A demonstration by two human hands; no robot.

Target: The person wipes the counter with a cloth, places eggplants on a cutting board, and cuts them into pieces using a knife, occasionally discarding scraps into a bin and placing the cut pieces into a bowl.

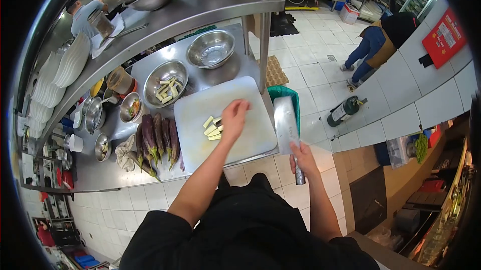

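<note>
My right hand (pixel 303 158) is wrapped round the handle of a cleaver (pixel 285 122), whose broad blade points away from me beyond the board's right edge. Above the white cutting board (pixel 250 139), my left hand (pixel 234 118) has loosely bent fingers and nothing visible in them. Just left of that hand lie several pale cut vegetable sticks (pixel 209 125); the wrist partly covers them. More sticks fill the bottom of a steel bowl (pixel 150 91) behind the board. Whole purple eggplants (pixel 158 134) lie side by side at the board's left.
Another steel bowl (pixel 210 52) stands at the back. A cloth (pixel 125 153) and small bowls (pixel 102 148) are on the left. Overhead runs a steel shelf (pixel 210 4). A green-lined bin (pixel 293 94) stands behind the cleaver. A co-worker (pixel 383 39) bends over at far right.
</note>
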